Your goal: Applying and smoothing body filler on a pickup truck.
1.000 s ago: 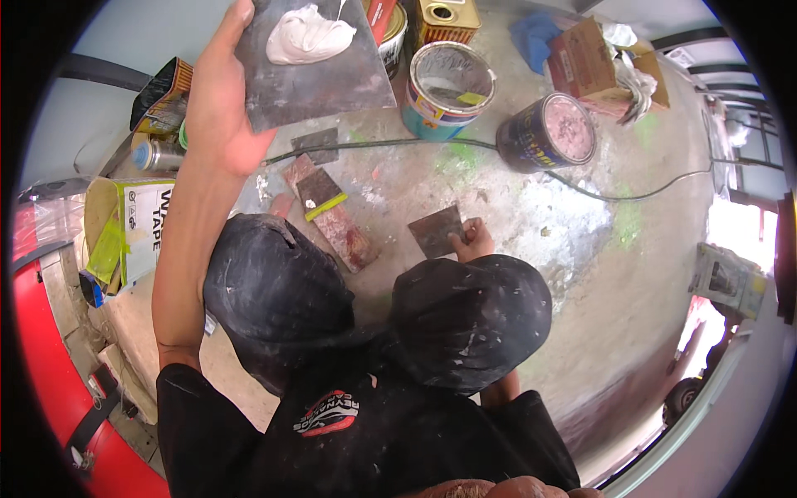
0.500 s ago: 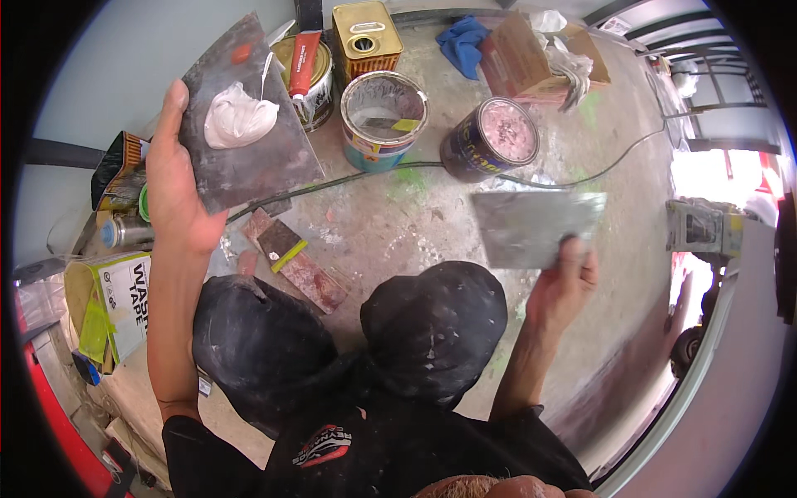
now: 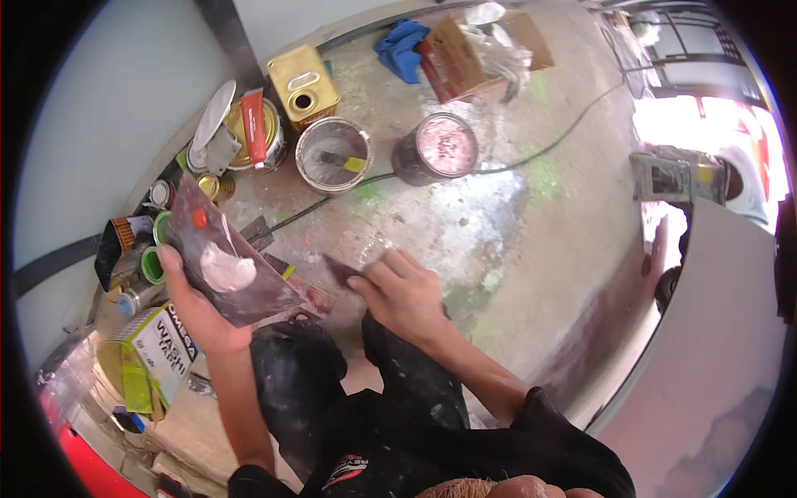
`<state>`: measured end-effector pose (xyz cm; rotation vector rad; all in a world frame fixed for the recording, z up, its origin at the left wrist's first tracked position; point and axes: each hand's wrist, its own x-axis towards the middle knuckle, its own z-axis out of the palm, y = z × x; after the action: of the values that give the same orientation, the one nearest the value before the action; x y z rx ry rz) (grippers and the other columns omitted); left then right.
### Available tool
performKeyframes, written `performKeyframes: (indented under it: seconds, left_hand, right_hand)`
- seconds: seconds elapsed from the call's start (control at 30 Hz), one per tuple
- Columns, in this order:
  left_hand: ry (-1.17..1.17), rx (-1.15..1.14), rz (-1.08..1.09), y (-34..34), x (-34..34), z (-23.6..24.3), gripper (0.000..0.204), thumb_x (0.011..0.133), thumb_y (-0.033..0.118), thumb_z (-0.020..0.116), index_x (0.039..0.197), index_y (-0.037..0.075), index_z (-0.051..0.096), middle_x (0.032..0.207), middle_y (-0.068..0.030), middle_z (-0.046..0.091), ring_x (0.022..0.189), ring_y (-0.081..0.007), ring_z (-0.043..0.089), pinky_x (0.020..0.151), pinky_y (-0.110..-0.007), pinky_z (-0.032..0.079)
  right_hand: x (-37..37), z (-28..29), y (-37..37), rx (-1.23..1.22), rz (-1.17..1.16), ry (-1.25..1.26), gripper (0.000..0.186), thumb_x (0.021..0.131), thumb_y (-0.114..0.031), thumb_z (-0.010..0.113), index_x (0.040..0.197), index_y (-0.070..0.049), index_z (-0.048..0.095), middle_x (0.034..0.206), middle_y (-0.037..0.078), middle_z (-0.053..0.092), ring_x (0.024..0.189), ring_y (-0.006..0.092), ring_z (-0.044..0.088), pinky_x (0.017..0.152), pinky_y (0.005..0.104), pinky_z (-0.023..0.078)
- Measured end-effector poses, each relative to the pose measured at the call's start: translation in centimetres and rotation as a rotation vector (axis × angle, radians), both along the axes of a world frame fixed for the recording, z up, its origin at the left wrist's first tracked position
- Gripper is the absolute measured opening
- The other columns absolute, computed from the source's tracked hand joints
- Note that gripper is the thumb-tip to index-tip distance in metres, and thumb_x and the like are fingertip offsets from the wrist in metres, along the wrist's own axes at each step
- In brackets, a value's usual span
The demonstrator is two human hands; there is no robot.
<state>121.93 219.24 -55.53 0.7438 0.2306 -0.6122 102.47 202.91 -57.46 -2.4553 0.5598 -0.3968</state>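
Note:
On the left, my left hand [image 3: 199, 307] is closed on a dark square mixing plate [image 3: 237, 295], tilted, carrying a blob of pale putty [image 3: 228, 270] and a small red dab [image 3: 200, 217]. Near the middle, my right hand [image 3: 403, 295] grips a thin dark metal spreader [image 3: 336, 267], which sits just right of the plate. Partly hidden behind the plate, a stained board with a yellow-edged scraper [image 3: 286, 271] lies on the floor [image 3: 506, 249]. My dark-clad knees are below both hands.
Ahead stand a bucket with a scraper inside [image 3: 320, 149], a pink-topped can [image 3: 447, 145], a gold tin [image 3: 303, 79] and a red tube [image 3: 253, 129]. A cardboard box [image 3: 448, 66], blue cloth [image 3: 401, 50] and cable [image 3: 540, 158] are behind; a tape carton [image 3: 158, 357] is left.
The head view has shifted. My left hand and plate have lowered. My right hand with the spreader has moved from the right toward the middle, beside the plate.

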Motion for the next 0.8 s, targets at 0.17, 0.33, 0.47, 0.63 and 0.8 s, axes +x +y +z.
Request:
performKeyframes:
  seconds: [0.17, 0.33, 0.47, 0.63, 0.8]
  left_hand:
    - [0.134, 0.148, -0.016, -0.3, -5.1, 8.0, 0.055, 0.102, 0.048, 0.049, 0.137, 0.006, 0.049, 0.128, -0.0069, 0.060, 0.115, -0.0226, 0.060, 0.100, -0.039, 0.048]
    - [0.240, 0.155, -0.158, -1.7, -10.2, 21.2, 0.050, 0.103, 0.046, 0.050, 0.134, 0.006, 0.052, 0.124, -0.0069, 0.063, 0.110, -0.0223, 0.063, 0.096, -0.039, 0.050]
    - [0.201, 0.257, -0.328, 0.6, -11.8, 30.0, 0.052, 0.103, 0.045, 0.049, 0.136, 0.005, 0.050, 0.127, -0.0068, 0.062, 0.115, -0.0230, 0.061, 0.102, -0.040, 0.047]
    - [0.198, 0.366, -0.612, 2.3, -12.5, 39.3, 0.053, 0.103, 0.047, 0.047, 0.135, 0.005, 0.051, 0.126, -0.0080, 0.062, 0.110, -0.0233, 0.064, 0.097, -0.040, 0.051]
    - [0.211, 0.327, -0.760, -0.2, -13.1, 45.9, 0.048, 0.103, 0.043, 0.050, 0.125, 0.001, 0.057, 0.117, -0.0087, 0.065, 0.103, -0.0219, 0.066, 0.092, -0.038, 0.053]
  right_hand:
    - [-1.1, 2.0, 2.6, 0.335, -0.143, 0.179, 0.024, 0.090, -0.025, 0.069, 0.080, -0.006, 0.059, 0.075, 0.012, 0.064, 0.070, 0.0345, 0.064, 0.059, 0.0453, 0.049]
    - [-6.4, 2.2, 5.7, 0.497, -0.637, 0.048, 0.026, 0.091, -0.029, 0.067, 0.091, -0.003, 0.065, 0.081, 0.019, 0.063, 0.068, 0.0313, 0.065, 0.057, 0.0421, 0.049]
    - [-13.4, 12.5, 6.6, 1.460, -1.009, -0.060, 0.023, 0.093, -0.024, 0.068, 0.101, -0.002, 0.069, 0.091, 0.009, 0.070, 0.076, 0.0149, 0.066, 0.065, 0.0292, 0.052]
    - [-25.0, 25.1, 8.9, 1.810, -0.831, -0.044, 0.028, 0.092, -0.034, 0.071, 0.100, -0.007, 0.070, 0.082, -0.001, 0.068, 0.059, 0.0053, 0.059, 0.046, 0.0217, 0.043]
    - [-32.5, 34.2, 15.4, 1.905, -0.789, 0.366, 0.038, 0.087, -0.046, 0.075, 0.100, -0.010, 0.071, 0.073, -0.005, 0.064, 0.050, 0.0043, 0.050, 0.042, 0.0213, 0.034]
